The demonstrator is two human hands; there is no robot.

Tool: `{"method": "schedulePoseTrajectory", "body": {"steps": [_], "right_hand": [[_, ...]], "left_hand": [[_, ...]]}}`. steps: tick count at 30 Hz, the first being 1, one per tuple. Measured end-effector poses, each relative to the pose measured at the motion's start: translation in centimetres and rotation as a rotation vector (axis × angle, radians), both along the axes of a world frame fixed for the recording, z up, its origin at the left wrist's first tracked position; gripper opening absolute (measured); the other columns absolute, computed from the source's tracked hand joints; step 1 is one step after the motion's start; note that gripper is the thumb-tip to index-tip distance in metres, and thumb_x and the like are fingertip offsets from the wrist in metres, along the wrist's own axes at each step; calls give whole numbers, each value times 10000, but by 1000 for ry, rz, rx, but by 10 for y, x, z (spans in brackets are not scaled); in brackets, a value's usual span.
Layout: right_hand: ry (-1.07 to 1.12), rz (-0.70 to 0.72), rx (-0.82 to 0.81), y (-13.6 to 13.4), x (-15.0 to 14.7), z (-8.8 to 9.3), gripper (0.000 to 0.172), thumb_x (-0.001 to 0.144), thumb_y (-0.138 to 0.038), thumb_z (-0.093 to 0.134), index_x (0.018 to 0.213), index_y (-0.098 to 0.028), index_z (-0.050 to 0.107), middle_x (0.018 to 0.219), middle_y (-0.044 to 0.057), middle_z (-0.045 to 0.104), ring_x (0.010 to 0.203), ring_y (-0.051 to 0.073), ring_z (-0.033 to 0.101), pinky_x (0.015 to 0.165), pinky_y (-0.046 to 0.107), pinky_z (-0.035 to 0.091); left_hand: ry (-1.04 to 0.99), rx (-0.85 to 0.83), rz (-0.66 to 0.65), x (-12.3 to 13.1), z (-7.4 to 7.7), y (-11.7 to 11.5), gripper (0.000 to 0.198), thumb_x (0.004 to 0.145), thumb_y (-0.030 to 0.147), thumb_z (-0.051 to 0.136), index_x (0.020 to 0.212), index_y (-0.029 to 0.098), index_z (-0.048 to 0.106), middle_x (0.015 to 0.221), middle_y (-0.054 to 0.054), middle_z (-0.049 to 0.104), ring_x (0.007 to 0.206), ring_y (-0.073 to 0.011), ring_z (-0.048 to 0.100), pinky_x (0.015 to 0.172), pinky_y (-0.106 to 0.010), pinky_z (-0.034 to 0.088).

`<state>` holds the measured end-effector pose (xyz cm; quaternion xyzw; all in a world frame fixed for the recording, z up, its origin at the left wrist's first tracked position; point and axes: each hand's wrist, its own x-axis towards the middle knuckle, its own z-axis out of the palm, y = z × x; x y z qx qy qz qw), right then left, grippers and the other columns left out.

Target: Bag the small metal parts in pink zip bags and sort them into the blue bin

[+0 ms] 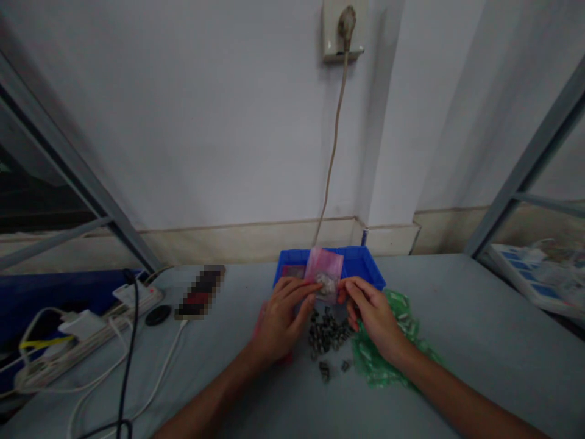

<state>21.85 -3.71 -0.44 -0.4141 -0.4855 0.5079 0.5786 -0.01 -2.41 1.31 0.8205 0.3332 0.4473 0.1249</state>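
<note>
A pink-topped clear plastic bag [325, 263] with small pale pieces in it leans on the front of a blue divided tray [363, 268]. My left hand [284, 314] has its fingers stretched out, the tips touching the bag's left side and the thumb apart. Right of the bag, my right hand [369, 310] is closed, thumb and forefinger pinched together; whatever they hold is too small to make out. Below and between both hands lies a pile of small dark metal parts [326, 332]. A green plastic bag [375, 366] lies partly under my right wrist. Something red shows beneath my left hand.
At left are a phone [201, 292] on a white cable, a round black disc [158, 315] and a power strip [59, 360] with chargers. A black cable [132, 353] crosses the table's left. Another blue-and-white tray [525, 274] stands far right. A wall closes the back.
</note>
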Motion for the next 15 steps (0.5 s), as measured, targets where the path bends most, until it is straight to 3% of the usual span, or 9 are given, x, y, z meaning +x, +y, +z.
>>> {"method": "schedulePoseTrajectory", "body": {"steps": [9,15], "right_hand": [[-39,-18,32,1,1,-1,426,932,-625,706,1042,-213,719,805,-4,657,415,80,466,324,198,338],[-63,-36,37,1,1,1,412,928,-624,701,1018,-222,721,799,2,656,422,88,462,331,204,334]], "left_hand": [[-31,-53,444,-18,-15,38,204,1044,283,613,1154,206,766,1127,-78,788,1083,-270,672,1006,-441,525],[107,-64,503,-24,-25,46,178,1006,226,667,1126,201,795,1087,-75,810,1079,-293,659,1017,-464,511]]}}
